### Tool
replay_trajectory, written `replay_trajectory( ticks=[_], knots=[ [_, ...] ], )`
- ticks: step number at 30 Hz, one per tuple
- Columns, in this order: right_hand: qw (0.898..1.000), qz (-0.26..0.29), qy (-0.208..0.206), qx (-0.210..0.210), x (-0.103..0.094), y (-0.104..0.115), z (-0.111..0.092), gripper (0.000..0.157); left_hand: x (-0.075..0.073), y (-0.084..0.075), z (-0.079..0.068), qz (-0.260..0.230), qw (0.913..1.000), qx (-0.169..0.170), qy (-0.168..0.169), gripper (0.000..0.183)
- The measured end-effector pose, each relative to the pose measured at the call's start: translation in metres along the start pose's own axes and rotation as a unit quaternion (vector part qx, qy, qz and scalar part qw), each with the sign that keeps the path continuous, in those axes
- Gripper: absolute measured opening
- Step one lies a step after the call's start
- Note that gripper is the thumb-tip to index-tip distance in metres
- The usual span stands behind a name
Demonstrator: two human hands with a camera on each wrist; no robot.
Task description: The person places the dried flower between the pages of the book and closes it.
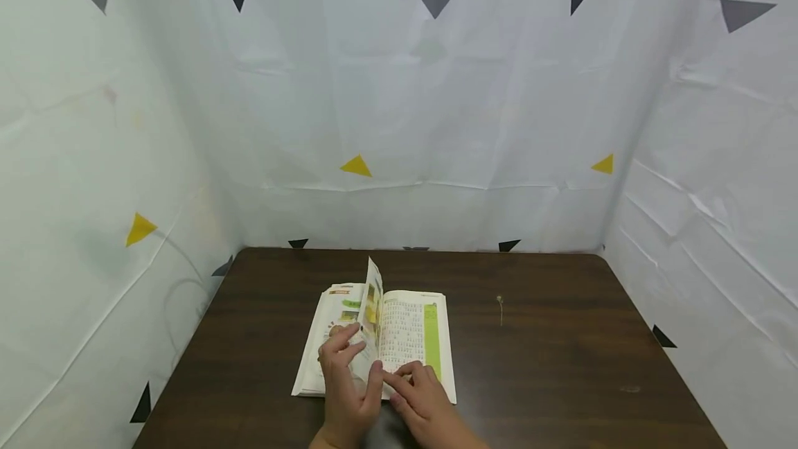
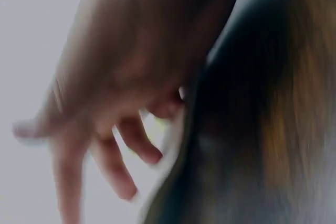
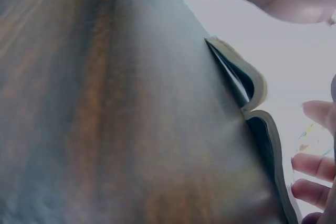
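Observation:
An open book (image 1: 405, 331) with printed, coloured pages lies on the dark table. One page (image 1: 372, 303) stands upright from the spine. My left hand (image 1: 349, 373) is over the left half, fingers loosely spread beside the raised page and thumb near its bottom edge. In the left wrist view the same hand (image 2: 121, 82) is blurred, with its fingers apart. My right hand (image 1: 425, 400) rests at the lower part of the right half, index finger reaching toward the spine. The right wrist view shows the curved bottom edge of the book (image 3: 278, 156) and fingers (image 3: 315, 166) over the pages.
A small, thin, pale stem-like thing (image 1: 500, 310) lies on the brown wooden table (image 1: 561, 359), right of the book. White sheeting (image 1: 486, 109) with black, grey and yellow triangles surrounds the table at the back and both sides.

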State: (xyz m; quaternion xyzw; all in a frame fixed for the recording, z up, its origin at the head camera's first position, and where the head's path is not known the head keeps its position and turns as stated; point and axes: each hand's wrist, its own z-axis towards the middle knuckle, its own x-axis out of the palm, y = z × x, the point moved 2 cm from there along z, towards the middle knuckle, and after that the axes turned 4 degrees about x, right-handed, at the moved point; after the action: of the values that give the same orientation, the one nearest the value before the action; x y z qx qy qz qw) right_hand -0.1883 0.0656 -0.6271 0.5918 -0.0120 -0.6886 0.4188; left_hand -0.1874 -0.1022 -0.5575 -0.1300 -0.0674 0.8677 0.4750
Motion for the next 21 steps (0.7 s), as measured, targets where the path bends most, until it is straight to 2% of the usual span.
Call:
replay_trajectory(
  ticks=[1, 2, 4, 5, 7, 9, 11, 13, 16, 18, 21],
  knots=[
    [1.000, 0.000, 0.007, 0.003, 0.001, 0.000, 0.000, 0.039, 0.000, -0.006, 0.003, -0.008, 0.9995, 0.030, -0.007, 0.027],
    [1.000, -0.003, 0.012, 0.003, 0.001, -0.001, 0.000, 0.037, 0.002, -0.011, 0.006, -0.014, 0.9985, 0.054, -0.001, 0.019],
    [1.000, -0.016, 0.018, 0.001, 0.002, -0.001, 0.000, 0.039, 0.007, -0.019, 0.009, -0.017, 0.9966, 0.069, 0.042, 0.010],
    [1.000, -0.024, 0.018, -0.004, 0.002, -0.001, 0.000, 0.039, 0.010, -0.021, 0.009, -0.008, 0.9956, 0.058, 0.073, 0.008],
    [0.999, -0.030, 0.018, -0.009, 0.002, -0.001, 0.000, 0.039, 0.014, -0.020, 0.007, 0.034, 0.9895, 0.001, 0.140, 0.006],
    [0.999, -0.034, 0.017, -0.016, 0.004, 0.000, -0.001, 0.042, 0.015, -0.015, 0.000, 0.099, 0.9725, -0.067, 0.200, 0.005],
    [0.999, -0.037, 0.014, -0.021, 0.005, 0.000, -0.002, 0.039, 0.015, -0.006, -0.007, 0.148, 0.9502, -0.120, 0.247, 0.005],
    [0.999, -0.037, 0.011, -0.025, 0.006, -0.001, -0.002, 0.040, 0.016, 0.004, -0.015, 0.176, 0.9330, -0.149, 0.276, 0.006],
    [0.999, -0.037, 0.008, -0.026, 0.007, -0.004, -0.002, 0.040, 0.019, 0.020, -0.029, 0.199, 0.9126, -0.174, 0.312, 0.005],
    [0.999, -0.032, 0.008, -0.027, 0.006, -0.006, -0.003, 0.040, 0.022, 0.028, -0.038, 0.211, 0.9003, -0.193, 0.328, 0.007],
    [0.999, -0.027, 0.004, -0.034, 0.003, -0.007, -0.004, 0.040, 0.025, 0.033, -0.047, 0.211, 0.8864, -0.226, 0.345, 0.012]
  ],
)
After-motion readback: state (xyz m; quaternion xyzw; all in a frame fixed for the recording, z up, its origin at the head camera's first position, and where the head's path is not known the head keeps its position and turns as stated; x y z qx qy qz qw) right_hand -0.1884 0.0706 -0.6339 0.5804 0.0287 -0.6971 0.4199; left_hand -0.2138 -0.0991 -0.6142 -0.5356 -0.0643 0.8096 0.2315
